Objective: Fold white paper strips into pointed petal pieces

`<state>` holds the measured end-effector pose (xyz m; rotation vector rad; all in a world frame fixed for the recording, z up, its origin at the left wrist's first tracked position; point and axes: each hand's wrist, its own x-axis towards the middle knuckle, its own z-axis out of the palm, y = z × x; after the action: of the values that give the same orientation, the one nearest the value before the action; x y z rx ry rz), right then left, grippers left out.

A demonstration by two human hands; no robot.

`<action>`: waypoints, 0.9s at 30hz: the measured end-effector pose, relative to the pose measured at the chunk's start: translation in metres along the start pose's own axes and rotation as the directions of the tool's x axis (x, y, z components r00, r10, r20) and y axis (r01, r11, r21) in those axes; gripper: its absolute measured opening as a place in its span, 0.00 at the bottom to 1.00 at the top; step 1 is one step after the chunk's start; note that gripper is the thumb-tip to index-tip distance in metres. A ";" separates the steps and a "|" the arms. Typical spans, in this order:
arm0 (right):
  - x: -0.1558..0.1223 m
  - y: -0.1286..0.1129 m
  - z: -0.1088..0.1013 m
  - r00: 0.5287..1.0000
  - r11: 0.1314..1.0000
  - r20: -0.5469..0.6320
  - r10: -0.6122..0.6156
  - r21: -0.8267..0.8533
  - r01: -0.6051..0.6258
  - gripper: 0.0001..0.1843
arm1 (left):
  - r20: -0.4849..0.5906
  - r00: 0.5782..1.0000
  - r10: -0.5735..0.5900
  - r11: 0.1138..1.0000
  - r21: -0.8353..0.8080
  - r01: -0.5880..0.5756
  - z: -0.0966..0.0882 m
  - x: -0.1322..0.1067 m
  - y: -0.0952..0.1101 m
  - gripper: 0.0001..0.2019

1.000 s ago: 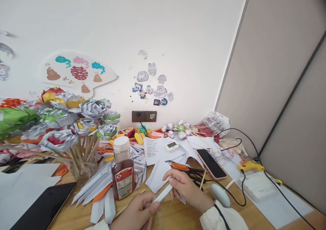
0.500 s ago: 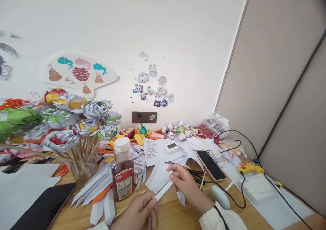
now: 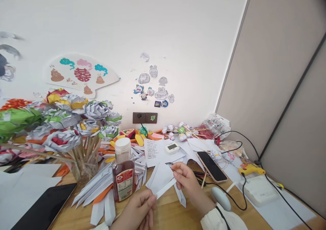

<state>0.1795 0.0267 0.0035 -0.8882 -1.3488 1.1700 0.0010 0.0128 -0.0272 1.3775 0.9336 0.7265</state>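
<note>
A narrow white folded paper strip (image 3: 165, 188) stretches at a slant between my two hands. My left hand (image 3: 139, 208) pinches its lower end between thumb and fingers. At the upper end, my right hand (image 3: 187, 180) has thumb and index finger closed on it. Flat white paper sheets (image 3: 161, 175) lie on the table behind the strip. Another folded white paper piece (image 3: 180, 196) rests under my right hand. Left of my hands stands a bottle of dark reddish liquid with a white cap (image 3: 124, 175), beside a pile of folded paper pieces (image 3: 95, 186).
Paper flowers (image 3: 62, 140) on sticks fill a clear container at left, near a black tablet (image 3: 48, 202). A white timer (image 3: 172, 148) and a phone (image 3: 212, 166) lie ahead. At right are a yellow glue gun (image 3: 252, 170), cables, a white box (image 3: 262, 189) and a grey-white oval object (image 3: 220, 198).
My right hand has shifted slightly up and right in view, with the strip still held between both hands. The whole view has moved a little.
</note>
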 end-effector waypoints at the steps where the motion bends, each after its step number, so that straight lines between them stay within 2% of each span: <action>1: 0.000 0.000 0.001 1.000 1.000 -0.006 0.003 0.002 -0.003 0.08 | 0.002 1.000 -0.002 1.000 -0.020 0.002 -0.001 0.000 0.000 0.23; 5: -0.001 -0.002 0.002 1.000 0.994 -0.024 -0.006 -0.105 0.003 0.08 | 0.005 1.000 -0.012 0.996 -0.084 0.012 -0.001 0.001 0.002 0.23; 7: -0.001 -0.007 0.000 0.995 0.947 -0.051 -0.084 -0.313 0.064 0.07 | 0.002 1.000 -0.015 0.996 -0.091 0.015 -0.001 0.001 0.002 0.22; 8: -0.001 -0.011 -0.003 0.985 0.883 -0.080 -0.152 -0.460 0.099 0.08 | 0.000 1.000 -0.018 0.996 -0.089 0.018 0.000 0.001 0.002 0.22; 10: -0.001 -0.021 -0.012 0.926 0.631 -0.161 -0.343 -0.769 0.099 0.10 | -0.004 1.000 -0.026 0.997 -0.076 0.026 0.000 0.000 0.003 0.22; 12: -0.001 -0.031 -0.026 0.845 0.359 -0.268 -0.462 -0.928 -0.098 0.14 | -0.008 1.000 -0.030 0.998 -0.058 0.029 0.001 -0.001 0.005 0.22; 13: -0.001 -0.034 -0.034 0.813 0.244 -0.309 -0.493 -0.946 -0.211 0.16 | -0.011 0.999 -0.031 0.998 -0.053 0.030 0.001 -0.002 0.006 0.22; 15: -0.002 -0.036 -0.049 0.787 0.041 -0.365 -0.497 -0.916 -0.399 0.20 | -0.013 0.999 -0.035 0.999 -0.042 0.034 0.002 -0.003 0.009 0.22; 17: -0.003 -0.032 -0.061 0.788 -0.089 -0.430 -0.441 -0.852 -0.515 0.18 | -0.011 0.999 -0.036 0.999 -0.028 0.036 0.003 -0.004 0.011 0.23; 19: -0.005 -0.025 -0.069 0.797 -0.149 -0.498 -0.342 -0.808 -0.569 0.15 | -0.007 0.999 -0.037 0.999 -0.010 0.037 0.004 -0.005 0.012 0.24; 23: -0.006 -0.017 -0.077 0.802 -0.156 -0.575 -0.162 -0.787 -0.596 0.14 | 0.004 0.999 -0.038 0.999 0.020 0.038 0.004 -0.005 0.011 0.24; 25: -0.005 -0.018 -0.076 0.808 -0.149 -0.565 -0.167 -0.795 -0.587 0.14 | 0.009 1.000 -0.024 0.999 0.032 0.024 0.003 -0.005 0.010 0.24; 27: -0.004 -0.023 -0.070 0.820 -0.129 -0.522 -0.234 -0.819 -0.559 0.12 | 0.013 1.000 -0.011 0.999 0.045 0.010 0.003 -0.004 0.010 0.24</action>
<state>0.2517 0.0285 0.0199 -2.4172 -1.4788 -0.4343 0.0022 0.0087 -0.0172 1.4138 0.9509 0.6911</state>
